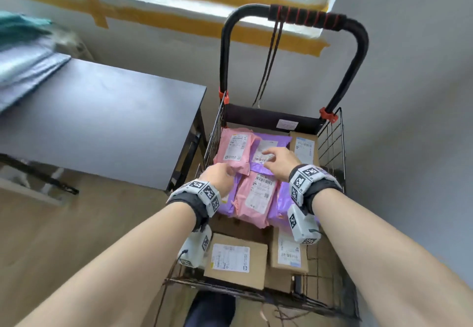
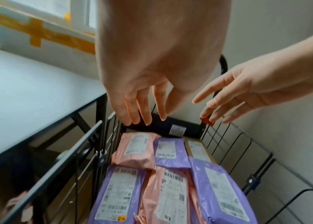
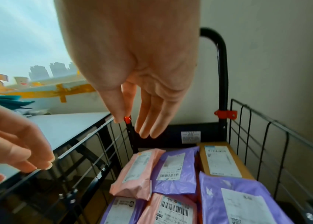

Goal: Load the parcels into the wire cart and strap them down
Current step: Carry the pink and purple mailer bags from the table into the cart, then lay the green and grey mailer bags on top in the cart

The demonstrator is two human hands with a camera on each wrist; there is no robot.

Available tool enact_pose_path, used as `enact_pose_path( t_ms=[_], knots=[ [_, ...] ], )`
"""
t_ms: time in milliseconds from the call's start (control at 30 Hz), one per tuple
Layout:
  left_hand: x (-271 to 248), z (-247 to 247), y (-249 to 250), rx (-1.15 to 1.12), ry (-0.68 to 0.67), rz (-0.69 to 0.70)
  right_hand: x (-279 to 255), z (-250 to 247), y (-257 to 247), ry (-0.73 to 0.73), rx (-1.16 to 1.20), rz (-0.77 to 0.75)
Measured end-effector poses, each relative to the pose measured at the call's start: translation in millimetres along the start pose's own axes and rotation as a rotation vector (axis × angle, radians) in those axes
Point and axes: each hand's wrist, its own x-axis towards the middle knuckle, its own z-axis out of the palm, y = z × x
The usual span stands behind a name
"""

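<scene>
The black wire cart (image 1: 330, 145) stands against the wall and holds pink mailers (image 1: 234, 147), purple mailers (image 2: 170, 151) and cardboard boxes (image 1: 235, 260). The mailers lie on top towards the handle end, the boxes mostly nearer me. My left hand (image 1: 225, 173) hovers over the left side of the mailers, fingers relaxed and holding nothing. My right hand (image 1: 271, 157) hovers over a purple mailer's label, fingers spread and empty. In the wrist views both the left hand (image 2: 147, 106) and the right hand (image 3: 144, 115) hang clear above the parcels. A dark elastic cord (image 1: 270, 63) dangles from the cart handle (image 1: 307, 16).
A dark table (image 1: 102, 121) stands right beside the cart's left wall, with a stack of grey and teal bags (image 1: 23, 70) at its far left. A grey wall runs close along the cart's right side. My foot (image 1: 212, 308) is at the cart's near end.
</scene>
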Motion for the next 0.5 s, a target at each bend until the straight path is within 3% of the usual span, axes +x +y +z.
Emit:
enact_pose_path(
  t_ms=[267, 500],
  knots=[
    [-140, -59, -8, 0.125, 0.169, 0.033, -122, -3, -72, -0.009, -0.133, -0.184],
    [-202, -126, -62, 0.197, 0.267, -0.102, -153, 24, -163, -0.024, -0.163, -0.339]
  ],
)
